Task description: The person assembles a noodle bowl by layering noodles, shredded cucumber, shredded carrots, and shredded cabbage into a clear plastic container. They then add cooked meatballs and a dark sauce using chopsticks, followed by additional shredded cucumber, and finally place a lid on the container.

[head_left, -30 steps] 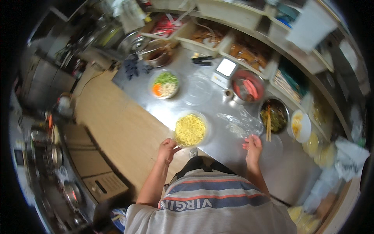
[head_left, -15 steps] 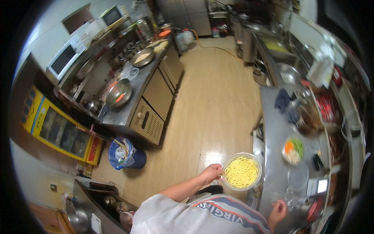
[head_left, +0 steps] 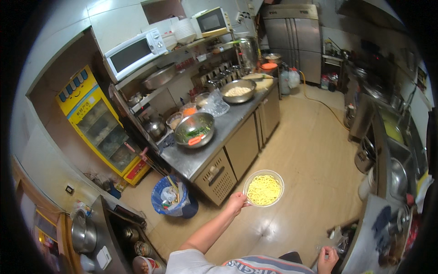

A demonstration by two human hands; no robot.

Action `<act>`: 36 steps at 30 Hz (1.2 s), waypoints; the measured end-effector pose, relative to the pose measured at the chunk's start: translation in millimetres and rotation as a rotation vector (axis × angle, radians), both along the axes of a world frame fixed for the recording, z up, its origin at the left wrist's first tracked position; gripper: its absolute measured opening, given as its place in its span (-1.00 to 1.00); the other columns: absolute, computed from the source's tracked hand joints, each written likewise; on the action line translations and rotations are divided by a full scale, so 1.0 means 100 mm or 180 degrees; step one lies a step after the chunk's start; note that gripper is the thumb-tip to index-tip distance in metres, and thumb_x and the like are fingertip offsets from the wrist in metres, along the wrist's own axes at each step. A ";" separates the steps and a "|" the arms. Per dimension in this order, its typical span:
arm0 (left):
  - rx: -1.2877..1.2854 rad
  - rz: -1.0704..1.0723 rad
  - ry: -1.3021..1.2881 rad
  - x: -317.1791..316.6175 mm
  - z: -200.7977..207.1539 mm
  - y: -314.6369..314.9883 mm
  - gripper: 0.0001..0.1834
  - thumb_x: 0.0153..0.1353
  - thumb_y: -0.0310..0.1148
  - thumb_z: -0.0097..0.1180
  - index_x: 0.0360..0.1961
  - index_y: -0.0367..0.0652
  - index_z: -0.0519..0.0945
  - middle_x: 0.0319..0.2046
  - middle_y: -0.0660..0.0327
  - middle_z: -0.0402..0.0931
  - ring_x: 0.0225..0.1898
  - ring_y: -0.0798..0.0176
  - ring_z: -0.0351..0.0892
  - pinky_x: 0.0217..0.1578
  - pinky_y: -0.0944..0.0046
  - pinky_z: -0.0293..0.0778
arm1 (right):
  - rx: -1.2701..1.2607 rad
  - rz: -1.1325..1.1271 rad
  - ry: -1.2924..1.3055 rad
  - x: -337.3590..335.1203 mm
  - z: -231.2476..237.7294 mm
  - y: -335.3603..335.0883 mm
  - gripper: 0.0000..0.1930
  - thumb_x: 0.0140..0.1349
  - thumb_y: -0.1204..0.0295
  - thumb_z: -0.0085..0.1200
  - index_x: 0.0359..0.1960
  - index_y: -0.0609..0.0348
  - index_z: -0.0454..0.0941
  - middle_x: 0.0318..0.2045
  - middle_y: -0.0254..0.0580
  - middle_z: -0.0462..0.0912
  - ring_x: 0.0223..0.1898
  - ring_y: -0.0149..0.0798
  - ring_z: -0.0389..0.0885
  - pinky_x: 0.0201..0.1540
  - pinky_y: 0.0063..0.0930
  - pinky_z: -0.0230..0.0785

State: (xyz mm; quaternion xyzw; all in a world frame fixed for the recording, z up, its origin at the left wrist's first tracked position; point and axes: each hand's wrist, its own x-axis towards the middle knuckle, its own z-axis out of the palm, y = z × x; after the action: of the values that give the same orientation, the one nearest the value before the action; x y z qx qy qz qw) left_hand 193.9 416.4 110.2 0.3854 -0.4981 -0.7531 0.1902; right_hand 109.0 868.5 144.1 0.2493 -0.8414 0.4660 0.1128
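- Two bare hands show: the left hand (head_left: 237, 203) grips the rim of a clear round container (head_left: 249, 177), its fingers closed on the near left edge.
- Yellow noodles (head_left: 264, 190) lie in that container, held above the tan floor (head_left: 296, 182) between the left and right counters.
- At the near right, the right hand (head_left: 327, 260) has curled fingers beside clear plastic film (head_left: 340, 239); I cannot tell whether they grip it.
- On the left, a dull steel worktop (head_left: 182, 162) carries a steel bowl (head_left: 207, 137) with greens and an orange-red piece, a clear plastic bag (head_left: 215, 104) just behind it, and farther off a steel pan (head_left: 242, 98) of pale pieces.
- Above that worktop, a white microwave (head_left: 132, 52) stands on a shelf.
- A lined blue bin (head_left: 189, 210) stands on the floor by the worktop's near end.
- At the far end are a tall steel refrigerator (head_left: 294, 45) and a yellow hose (head_left: 324, 101) trailing over the floor.
- On the right counter (head_left: 360, 242) lies a dark cloth (head_left: 381, 223).
- Writing appears as dark characters on the yellow glass-door fridge (head_left: 86, 98) at left, and as large pale letters across the grey shirt (head_left: 196, 262).
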 end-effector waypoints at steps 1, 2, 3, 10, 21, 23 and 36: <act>-0.0034 0.0141 -0.0021 -0.16 0.05 -0.24 -0.94 0.16 -0.58 -0.05 -0.45 -0.29 0.40 -0.44 0.13 0.51 -0.43 0.23 0.63 -0.39 0.30 0.66 | 0.0134 0.0059 0.0052 -0.15 0.12 -0.22 -0.92 0.11 0.49 0.15 -0.46 0.25 0.57 -0.62 -0.09 0.50 -0.58 -0.16 0.48 -0.51 -0.32 0.32; -0.0070 0.0282 -0.0033 -0.32 0.11 -0.47 -0.94 0.16 -0.59 -0.07 -0.45 -0.30 0.40 -0.44 0.12 0.52 -0.44 0.22 0.63 -0.40 0.31 0.66 | 0.0264 0.0117 0.0114 -0.34 0.17 -0.44 -0.89 0.13 0.43 0.17 -0.46 0.23 0.61 -0.64 -0.05 0.51 -0.60 -0.07 0.46 -0.52 -0.23 0.30; -0.0094 0.0462 0.0058 -0.46 0.07 -0.73 -0.95 0.14 -0.62 -0.10 -0.46 -0.34 0.40 -0.45 0.06 0.53 -0.44 0.17 0.64 -0.45 0.34 0.65 | -0.0040 0.0533 -0.0057 -0.69 -0.48 -0.45 -0.96 0.05 0.64 0.13 -0.46 0.29 0.52 -0.55 -0.13 0.53 -0.58 -0.29 0.52 -0.51 -0.49 0.38; -0.0378 0.1376 -0.0433 -1.37 0.23 -2.17 -0.94 0.20 -0.59 -0.14 -0.41 -0.36 0.37 -0.38 -0.01 0.52 -0.45 0.14 0.65 -0.61 0.41 0.59 | 0.0101 0.1025 -0.0593 -2.35 -0.21 -2.15 -0.85 0.19 0.41 0.08 -0.36 0.26 0.56 -0.44 0.01 0.55 -0.40 -0.08 0.55 -0.34 -0.31 0.40; 0.0050 0.2705 0.0138 -2.46 -0.02 -3.86 -0.79 0.18 -0.65 -0.15 -0.18 -0.58 0.35 -0.18 -0.14 0.46 -0.28 0.01 0.63 -0.49 0.28 0.69 | -0.0686 0.2125 0.0064 -4.03 0.13 -4.66 -0.93 -0.01 0.65 0.16 -0.47 0.25 0.54 -0.60 -0.13 0.53 -0.58 -0.21 0.53 -0.50 -0.44 0.39; 0.0145 0.2736 0.0034 -2.57 -0.19 -4.23 -0.78 0.15 -0.65 -0.15 -0.16 -0.56 0.35 -0.13 -0.12 0.43 -0.26 -0.01 0.61 -0.50 0.21 0.70 | -0.0568 0.2226 0.0269 -4.24 0.21 -5.06 -0.93 -0.01 0.63 0.17 -0.47 0.24 0.55 -0.60 -0.13 0.54 -0.57 -0.19 0.54 -0.50 -0.44 0.39; 0.0362 0.2201 -0.0813 -3.08 -0.07 -4.88 -0.62 0.34 -0.11 -0.06 -0.19 -0.29 0.40 -0.26 0.10 0.44 -0.34 0.21 0.53 -0.45 0.15 0.59 | -0.0104 0.2562 0.0972 -5.10 0.61 -7.38 -0.90 0.09 0.41 0.16 -0.40 0.16 0.60 -0.50 -0.19 0.59 -0.50 -0.18 0.58 -0.44 -0.35 0.48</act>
State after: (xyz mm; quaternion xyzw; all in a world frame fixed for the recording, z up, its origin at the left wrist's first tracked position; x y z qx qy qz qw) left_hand -114.2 -72.0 102.8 0.6317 -0.3155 -0.6167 0.3480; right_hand -401.2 130.9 205.4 0.6220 -0.6432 0.4438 0.0491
